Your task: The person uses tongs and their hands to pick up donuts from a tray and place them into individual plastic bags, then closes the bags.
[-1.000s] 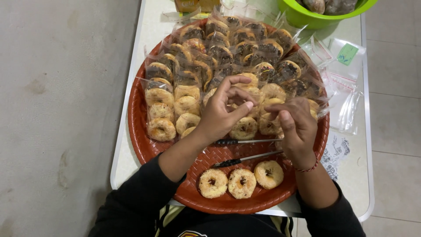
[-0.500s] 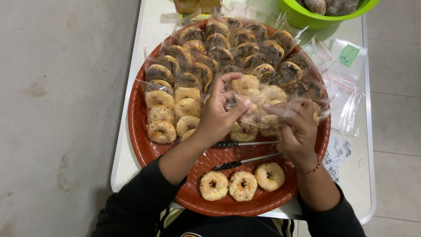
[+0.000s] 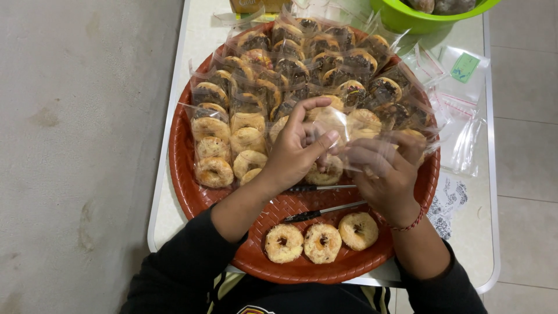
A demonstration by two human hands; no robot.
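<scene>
- Together, the left hand (image 3: pixel 293 154) and the right hand (image 3: pixel 386 168) pinch one clear plastic bag (image 3: pixel 340 125) with a ring-shaped pastry inside, held just above the middle of the round red tray (image 3: pixel 186 174).
- Left thumb and fingers are closed on the bag's near edge; the right fingers curl together on its other side, clamped on the film.
- Judging by its look, the bag is thin, slick and crinkly, so it would slip easily; the pastry inside seems light and crumbly, best held by the film's edge or cradled from under, not squeezed.
- Beyond the hands, the tray's far half is packed with bagged pastries (image 3: pixel 302 70), some pale, some dark-topped.
- On the tray's left side lie plain bagged rings (image 3: pixel 214 152) in rows.
- Three unwrapped rings (image 3: pixel 321 241) sit at the tray's near rim.
- Two thin dark-handled tools (image 3: pixel 317 212) lie across the tray between the hands and those three; what kind is unclear.
- Spare empty bags (image 3: pixel 465 116) lie on the table right of the tray, a green bowl (image 3: pixel 418 17) beyond it.
</scene>
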